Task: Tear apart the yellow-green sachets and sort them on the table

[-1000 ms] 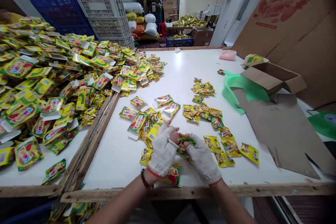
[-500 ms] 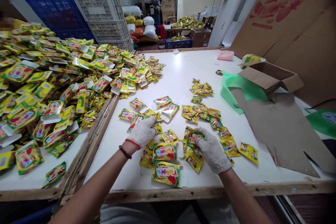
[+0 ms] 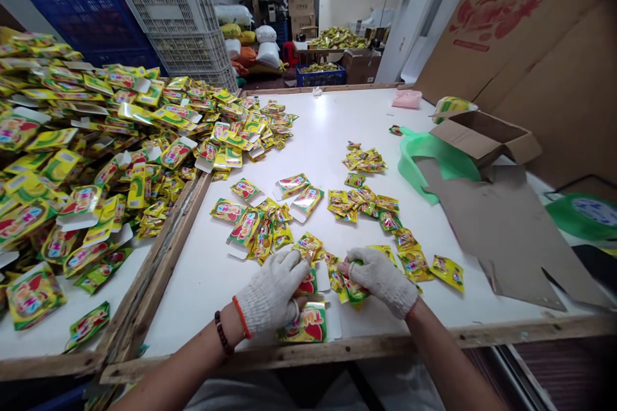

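Note:
My left hand [image 3: 272, 286], in a white knitted glove with bare fingertips, closes over a small yellow-green candy box [image 3: 308, 281] lying on the table, fingers at its far side and thumb at its near side. A white end flap [image 3: 322, 276] of that box stands out toward the right. Just below lies another candy box [image 3: 314, 327], its printed face up. In my gloved right hand [image 3: 378, 279], thumb and fingers pinch small green and yellow candy packets [image 3: 355, 290], close to the flap. More loose packets [image 3: 308, 244] lie between and beyond the hands.
A large heap of candy boxes [image 3: 110, 141] fills the left, behind a wooden strip [image 3: 159, 270]. Open boxes [image 3: 307, 202] and packet clusters [image 3: 364, 202] lie ahead. At right are a cardboard sheet [image 3: 477, 218], a green plastic piece [image 3: 434, 157] and an open carton [image 3: 486, 135].
My left hand has come back from the packets near the middle and closed over the upper box. My right hand has shifted slightly toward the box's flap with its packets.

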Action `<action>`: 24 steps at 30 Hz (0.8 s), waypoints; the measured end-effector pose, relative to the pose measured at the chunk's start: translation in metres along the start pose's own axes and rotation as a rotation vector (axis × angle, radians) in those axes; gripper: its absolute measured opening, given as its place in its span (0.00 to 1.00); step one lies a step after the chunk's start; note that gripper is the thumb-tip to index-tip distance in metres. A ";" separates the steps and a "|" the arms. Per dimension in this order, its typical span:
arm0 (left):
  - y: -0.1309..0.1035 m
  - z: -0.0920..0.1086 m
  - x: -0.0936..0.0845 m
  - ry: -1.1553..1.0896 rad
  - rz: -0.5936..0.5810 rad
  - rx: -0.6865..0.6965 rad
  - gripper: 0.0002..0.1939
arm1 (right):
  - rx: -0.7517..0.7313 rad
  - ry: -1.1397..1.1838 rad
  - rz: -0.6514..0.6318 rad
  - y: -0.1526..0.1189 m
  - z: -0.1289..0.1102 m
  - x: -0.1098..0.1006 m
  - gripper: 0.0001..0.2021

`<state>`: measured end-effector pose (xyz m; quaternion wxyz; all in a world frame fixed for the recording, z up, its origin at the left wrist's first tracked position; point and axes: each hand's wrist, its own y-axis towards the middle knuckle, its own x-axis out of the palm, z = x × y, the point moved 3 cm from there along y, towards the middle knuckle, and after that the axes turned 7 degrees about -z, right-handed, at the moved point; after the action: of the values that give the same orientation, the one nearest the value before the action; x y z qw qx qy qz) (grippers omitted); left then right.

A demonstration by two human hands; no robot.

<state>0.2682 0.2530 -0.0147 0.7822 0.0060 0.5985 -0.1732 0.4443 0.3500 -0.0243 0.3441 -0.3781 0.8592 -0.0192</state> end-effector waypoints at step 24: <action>-0.004 0.011 0.019 -0.192 0.345 -0.150 0.15 | -0.064 -0.290 0.136 0.000 -0.040 0.027 0.11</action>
<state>0.2816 0.2419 -0.0288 0.8519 0.0337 0.5226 0.0087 0.4067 0.3229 -0.0092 0.4528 -0.3287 0.8243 0.0865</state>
